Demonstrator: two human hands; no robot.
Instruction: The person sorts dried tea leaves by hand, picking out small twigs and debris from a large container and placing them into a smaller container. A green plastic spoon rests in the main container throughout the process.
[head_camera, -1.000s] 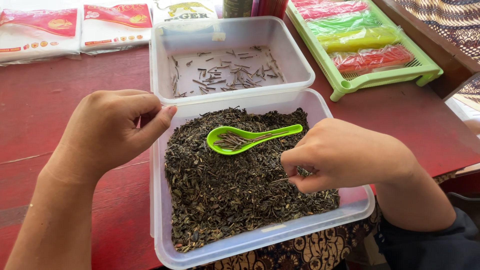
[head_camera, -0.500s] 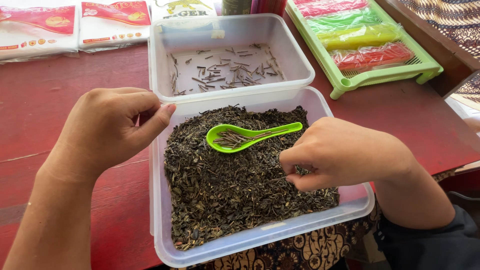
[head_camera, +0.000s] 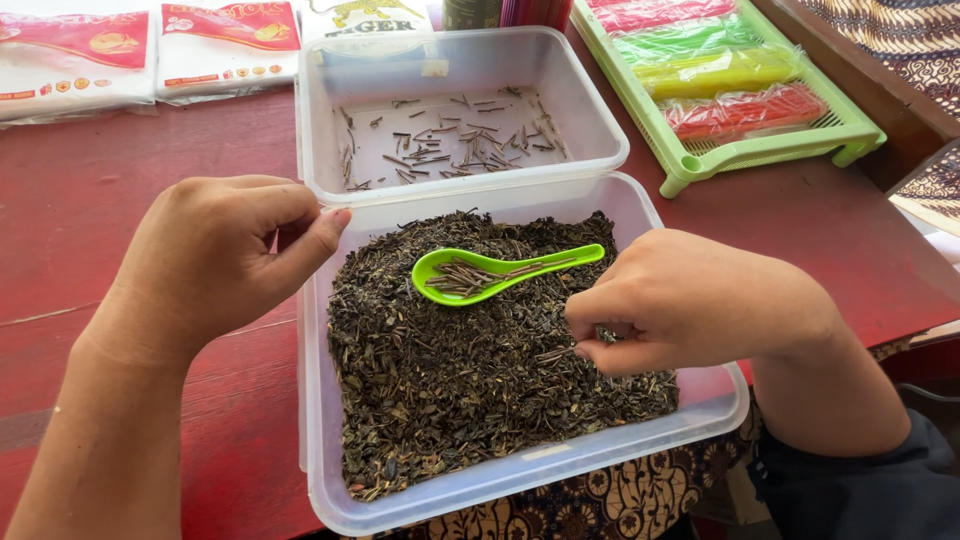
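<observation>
Resting on a red table (head_camera: 120, 220), a clear plastic tub (head_camera: 700, 405) holds a dark heap of dried tea leaves (head_camera: 470, 390), spread across most of its floor, with a bare strip along the near right edge. Right hand (head_camera: 700, 300): hovering over the right part of the heap, thumb and forefinger pinched together on a small bit of leaf or stem, other fingers curled in. Left hand (head_camera: 215, 260): at the tub's left rim, fingers curled into a loose fist, thumb tip against the rim; whether it holds anything cannot be told. Green plastic spoon (head_camera: 500, 272): lying on the leaves just left of the right hand, bowl filled with thin stems. Second clear tub (head_camera: 590, 110): directly behind the first, touching it, with loose stems (head_camera: 450, 145) scattered over its bottom. Green slotted tray (head_camera: 800, 145): far right, carrying wrapped packs in red, green and yellow. Two white-and-red packets (head_camera: 150, 50): far left.
</observation>
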